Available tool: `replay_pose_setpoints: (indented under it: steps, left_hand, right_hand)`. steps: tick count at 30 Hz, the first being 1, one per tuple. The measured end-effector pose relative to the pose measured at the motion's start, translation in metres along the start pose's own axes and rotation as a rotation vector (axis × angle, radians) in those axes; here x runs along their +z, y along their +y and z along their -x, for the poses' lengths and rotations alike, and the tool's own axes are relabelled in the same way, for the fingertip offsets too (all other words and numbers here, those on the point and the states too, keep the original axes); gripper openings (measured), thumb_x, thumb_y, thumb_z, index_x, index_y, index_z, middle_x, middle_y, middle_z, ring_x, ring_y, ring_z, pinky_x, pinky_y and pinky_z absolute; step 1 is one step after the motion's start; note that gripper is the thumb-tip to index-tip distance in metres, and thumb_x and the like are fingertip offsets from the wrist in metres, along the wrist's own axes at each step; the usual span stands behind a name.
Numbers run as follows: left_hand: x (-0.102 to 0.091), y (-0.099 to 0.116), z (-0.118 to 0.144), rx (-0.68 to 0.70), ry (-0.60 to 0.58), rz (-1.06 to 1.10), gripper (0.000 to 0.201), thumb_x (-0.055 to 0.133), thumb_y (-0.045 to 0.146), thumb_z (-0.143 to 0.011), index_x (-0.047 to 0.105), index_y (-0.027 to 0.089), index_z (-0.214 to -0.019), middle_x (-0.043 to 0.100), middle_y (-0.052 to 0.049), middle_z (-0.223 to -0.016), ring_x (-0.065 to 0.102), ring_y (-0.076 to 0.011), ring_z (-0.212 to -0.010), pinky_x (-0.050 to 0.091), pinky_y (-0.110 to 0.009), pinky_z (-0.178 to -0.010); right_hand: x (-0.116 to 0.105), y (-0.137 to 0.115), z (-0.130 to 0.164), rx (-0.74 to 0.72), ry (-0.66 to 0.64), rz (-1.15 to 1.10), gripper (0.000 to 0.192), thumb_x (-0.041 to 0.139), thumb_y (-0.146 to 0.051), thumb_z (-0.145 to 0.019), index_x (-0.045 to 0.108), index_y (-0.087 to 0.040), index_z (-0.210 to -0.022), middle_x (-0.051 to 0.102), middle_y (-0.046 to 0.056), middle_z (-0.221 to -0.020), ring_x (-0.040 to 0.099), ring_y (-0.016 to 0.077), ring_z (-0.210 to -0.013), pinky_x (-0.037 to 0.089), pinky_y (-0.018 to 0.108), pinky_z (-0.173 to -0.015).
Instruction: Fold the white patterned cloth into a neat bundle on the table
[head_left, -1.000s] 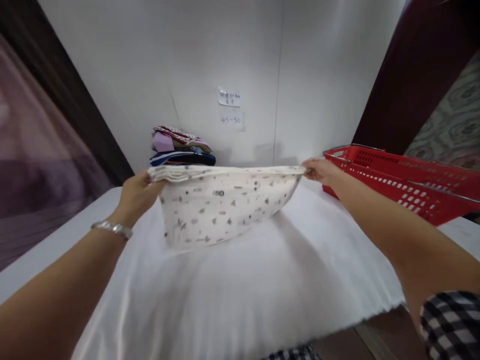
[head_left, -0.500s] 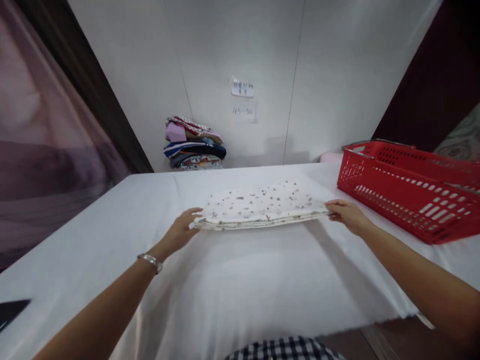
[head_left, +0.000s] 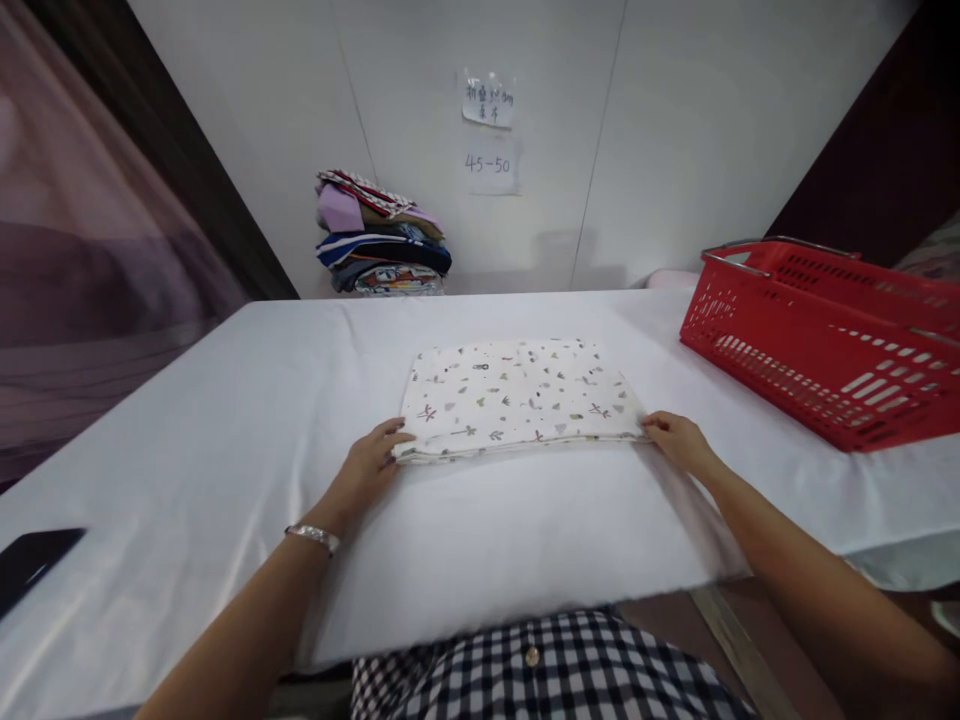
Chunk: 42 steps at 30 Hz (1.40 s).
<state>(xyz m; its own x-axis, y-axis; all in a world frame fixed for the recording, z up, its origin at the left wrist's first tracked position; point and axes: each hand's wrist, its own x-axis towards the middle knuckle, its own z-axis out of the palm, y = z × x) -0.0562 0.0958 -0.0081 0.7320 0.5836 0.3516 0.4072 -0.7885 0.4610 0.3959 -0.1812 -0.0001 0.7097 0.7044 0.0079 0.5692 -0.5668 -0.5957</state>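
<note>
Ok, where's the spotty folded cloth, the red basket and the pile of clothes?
spotty folded cloth [head_left: 517, 398], head view, middle of its top face.
red basket [head_left: 817, 345], head view, its near side wall.
pile of clothes [head_left: 382, 240], head view, middle of the stack.

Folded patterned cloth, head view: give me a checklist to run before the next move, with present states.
1. Folded patterned cloth lies flat on the white table: ok.
2. Left hand at its near left corner: ok.
3. Right hand at its near right corner: ok.
4. Layer edges aligned at the near side: cannot tell.
5. Red basket apart from the cloth: ok.
6. Clothes stack apart, by the wall: ok.
</note>
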Motion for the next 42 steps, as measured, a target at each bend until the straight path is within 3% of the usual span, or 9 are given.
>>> replay_pose_setpoints:
  steps: [3,6,9,12,19,24,29,36,42]
  left_hand:
    - [-0.005,0.014,0.003,-0.087,0.009,0.013,0.038,0.046,0.019,-0.076,0.062,0.022,-0.11,0.048,-0.007,-0.134,0.054,-0.0231,-0.113,0.053,-0.034,-0.083]
    - [-0.005,0.046,-0.003,-0.075,0.093,-0.013,0.036,0.047,0.019,-0.078,0.061,0.023,-0.111,0.052,-0.005,-0.131,0.056,-0.022,-0.107,0.051,-0.038,-0.084]
    - [0.012,0.085,-0.021,0.083,0.121,-0.082,0.023,0.051,0.027,-0.083,0.064,0.022,-0.102,0.062,-0.005,-0.114,0.054,-0.0229,-0.109,0.042,-0.044,-0.095]
    - [0.039,0.111,-0.042,0.199,-0.003,-0.119,0.02,0.051,0.027,-0.086,0.065,0.022,-0.099,0.064,-0.005,-0.104,0.056,-0.0208,-0.099,0.043,-0.041,-0.089]
    - [0.075,0.107,-0.063,0.177,-0.067,-0.146,0.019,0.05,0.029,-0.089,0.065,0.019,-0.094,0.065,-0.005,-0.094,0.056,-0.0195,-0.089,0.043,-0.035,-0.078]
    - [0.077,0.102,-0.058,0.244,-0.043,-0.224,0.026,0.051,0.026,-0.088,0.058,0.02,-0.112,0.064,-0.006,-0.103,0.056,-0.0206,-0.094,0.043,-0.036,-0.08]
    - [0.077,0.106,-0.058,0.27,-0.066,-0.311,0.027,0.046,0.008,-0.083,0.06,0.019,-0.103,0.065,-0.006,-0.099,0.056,-0.02,-0.094,0.043,-0.034,-0.077]
    - [0.075,0.104,-0.057,0.259,-0.055,-0.271,0.027,0.044,0.007,-0.082,0.059,0.018,-0.102,0.065,-0.005,-0.095,0.057,-0.0192,-0.093,0.045,-0.033,-0.077]
    - [0.074,0.106,-0.056,0.302,-0.11,-0.219,0.029,0.042,0.004,-0.081,0.061,0.018,-0.097,0.064,-0.006,-0.096,0.056,-0.0199,-0.09,0.046,-0.035,-0.076]
  right_hand:
    - [-0.002,-0.004,0.003,-0.182,0.068,0.252,0.026,0.047,-0.031,-0.078,0.069,-0.021,-0.088,0.066,0.005,-0.084,0.059,0.02,-0.076,0.044,0.031,-0.066]
    - [0.004,-0.026,0.01,-0.475,0.156,0.326,0.027,0.046,-0.029,-0.082,0.069,-0.019,-0.092,0.061,0.012,-0.11,0.054,0.0269,-0.103,0.043,0.04,-0.087]
    - [0.021,-0.064,0.018,-0.73,0.056,0.21,0.027,0.045,-0.029,-0.087,0.067,-0.021,-0.101,0.061,0.009,-0.113,0.053,0.024,-0.106,0.042,0.04,-0.093]
    - [0.044,-0.098,0.02,-0.875,-0.071,0.153,0.025,0.047,-0.028,-0.088,0.067,-0.023,-0.102,0.063,0.007,-0.108,0.054,0.0226,-0.102,0.044,0.038,-0.09]
    - [0.077,-0.104,0.009,-0.9,-0.069,0.139,0.021,0.051,-0.026,-0.087,0.068,-0.02,-0.099,0.065,0.009,-0.1,0.055,0.0228,-0.096,0.046,0.039,-0.085]
    - [0.079,-0.094,0.013,-0.941,-0.029,0.091,0.025,0.048,-0.029,-0.09,0.065,-0.022,-0.107,0.063,0.009,-0.103,0.054,0.0232,-0.097,0.046,0.041,-0.085]
    - [0.079,-0.096,0.014,-0.982,-0.001,0.089,0.024,0.046,-0.029,-0.091,0.062,-0.021,-0.108,0.062,0.009,-0.104,0.053,0.0228,-0.098,0.046,0.041,-0.085]
    - [0.08,-0.099,0.015,-0.966,0.032,0.095,0.029,0.036,-0.026,-0.094,0.064,-0.019,-0.092,0.064,0.01,-0.09,0.054,0.0215,-0.085,0.046,0.037,-0.075]
    - [0.08,-0.095,0.014,-0.934,-0.085,0.125,0.03,0.035,-0.027,-0.094,0.064,-0.021,-0.093,0.064,0.009,-0.094,0.054,0.0213,-0.088,0.044,0.036,-0.078]
